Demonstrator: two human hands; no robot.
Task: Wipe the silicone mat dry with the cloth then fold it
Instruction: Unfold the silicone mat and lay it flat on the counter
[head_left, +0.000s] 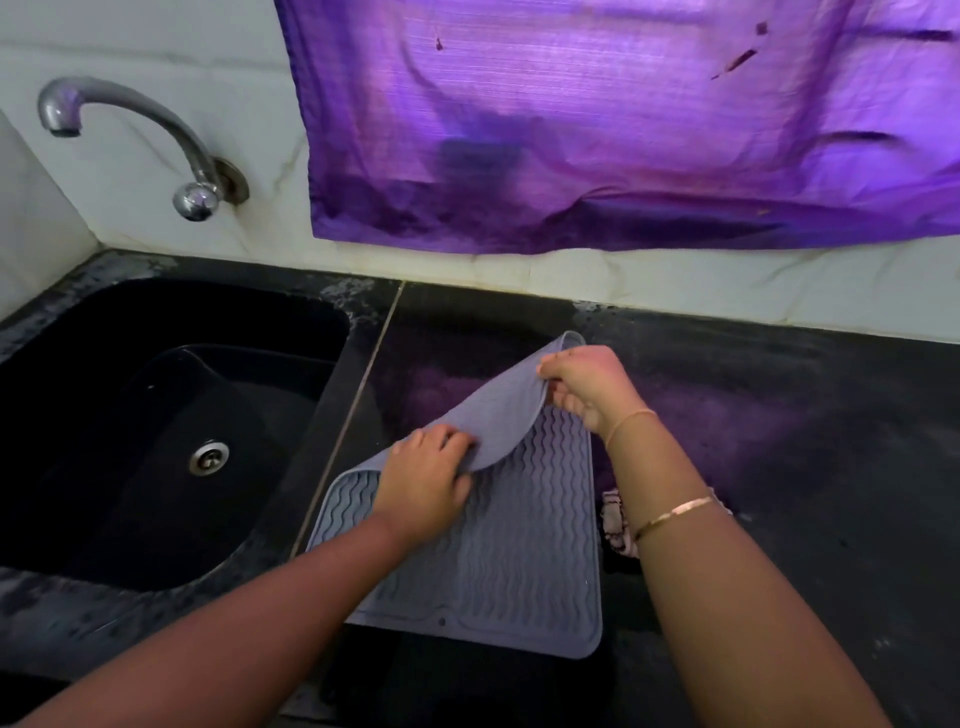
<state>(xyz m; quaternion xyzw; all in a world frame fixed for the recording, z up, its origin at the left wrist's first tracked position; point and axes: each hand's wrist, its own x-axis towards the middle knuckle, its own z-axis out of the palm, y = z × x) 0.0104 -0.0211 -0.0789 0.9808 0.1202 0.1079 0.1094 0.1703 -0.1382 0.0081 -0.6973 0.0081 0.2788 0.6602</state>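
Note:
A grey-blue silicone mat (519, 561) with wavy ridges lies on the black counter, its far part lifted and curled over toward me with the smooth underside up. My left hand (423, 483) pinches the lifted edge at its near left. My right hand (587, 384) grips the raised far corner above the counter. A patterned cloth (615, 525) lies crumpled on the counter just right of the mat, mostly hidden behind my right forearm.
A black sink (156, 415) with a metal drain sits to the left, a chrome tap (130, 135) on the wall above it. A purple curtain (623, 130) hangs over the tiled wall. The black counter (805, 441) stretches to the right.

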